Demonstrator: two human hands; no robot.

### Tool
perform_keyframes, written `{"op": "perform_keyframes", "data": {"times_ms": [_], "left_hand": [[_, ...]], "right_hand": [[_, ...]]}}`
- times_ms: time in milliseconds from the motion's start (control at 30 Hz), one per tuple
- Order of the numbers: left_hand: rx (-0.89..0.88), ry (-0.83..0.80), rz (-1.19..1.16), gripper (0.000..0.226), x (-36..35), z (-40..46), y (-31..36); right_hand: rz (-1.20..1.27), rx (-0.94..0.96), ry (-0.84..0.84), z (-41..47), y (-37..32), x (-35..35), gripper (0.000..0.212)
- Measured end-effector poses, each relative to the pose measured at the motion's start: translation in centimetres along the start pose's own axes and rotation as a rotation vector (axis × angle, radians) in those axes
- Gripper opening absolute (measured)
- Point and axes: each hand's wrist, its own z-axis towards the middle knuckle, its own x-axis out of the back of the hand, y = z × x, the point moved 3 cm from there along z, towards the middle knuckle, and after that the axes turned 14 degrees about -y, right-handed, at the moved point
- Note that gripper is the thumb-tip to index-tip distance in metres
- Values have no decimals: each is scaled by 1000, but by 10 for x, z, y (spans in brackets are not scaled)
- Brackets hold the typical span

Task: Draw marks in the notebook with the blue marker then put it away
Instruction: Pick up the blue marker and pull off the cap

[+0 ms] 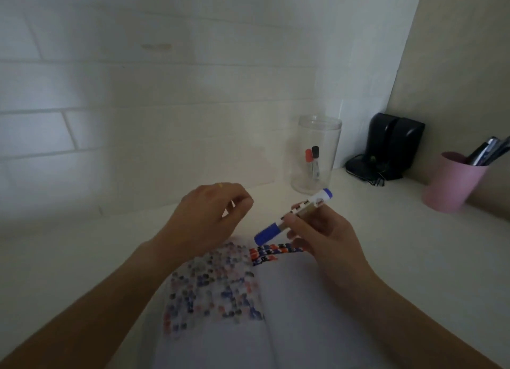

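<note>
Open notebook (276, 308) lies nearest on the tabletop (386, 244), its left page full of coloured dots. Just above it, the right hand (317, 230) holds the blue marker (292, 217), cap on. Left hand (209, 214) hangs beside it, fingers curled, holding nothing. Farther right stands a clear jar (316, 153) with two markers, then a pink cup (452, 182).

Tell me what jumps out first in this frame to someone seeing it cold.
The capped blue marker, held at a slant in the right hand above the open notebook at centre. Next, the notebook's pages: faded red, blue and dark marks on the left page, a few crisp rows at the top of the right. Behind, a clear jar holds a red and a black marker, and a pink cup of pens stands far right.
</note>
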Motion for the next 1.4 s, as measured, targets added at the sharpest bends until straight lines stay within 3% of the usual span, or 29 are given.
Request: {"op": "perform_keyframes", "data": {"times_ms": [133,300,467,900,1200,1300,1400], "left_hand": [[-114,30,-52,52,-7,-11,18],[-227,83,84,33,-21,-17,27],[-275,109,108,31,-24,-18,35],[-226,-90,158,33,-25,-18,44],[-288,-153,-47,27,-23,-16,45],[-307,-91,-40,37,-12,-22,37],[-179,27,-237,40,1,-30,11]], "right_hand": [[285,-31,-2,-1,1,0,39],[398,-33,20,-2,3,-4,34],[311,-16,-27,-7,-1,-13,36],[155,49,-49,-9,-3,-16,35],[164,59,-37,-10,-4,-22,30],[311,54,90,-6,-7,-1,28],[376,87,282,-9,-17,44,28]]}}
